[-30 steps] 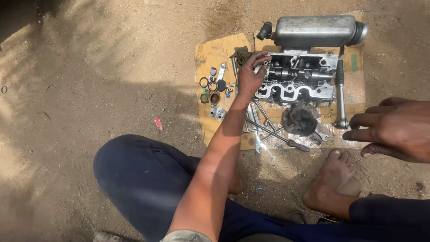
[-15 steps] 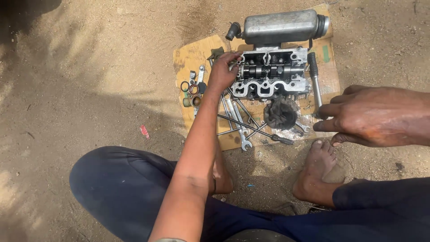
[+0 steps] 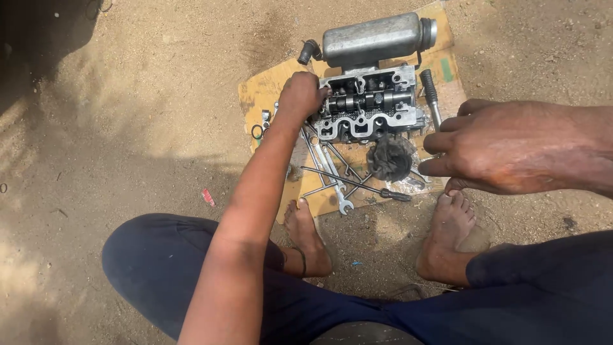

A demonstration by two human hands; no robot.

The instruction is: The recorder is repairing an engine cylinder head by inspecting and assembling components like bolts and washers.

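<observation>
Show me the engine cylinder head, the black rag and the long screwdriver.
Engine cylinder head (image 3: 370, 105), head view, middle of the casting.
Black rag (image 3: 389, 160), head view, centre of the bundle.
Long screwdriver (image 3: 348, 181), head view, midway along the shaft.

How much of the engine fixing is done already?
The cylinder head lies open on the cardboard, camshaft showing, with spanners and small rings laid beside it. The left hand grips its left end; the right hand hovers empty. Loose parts remain unfitted.
</observation>
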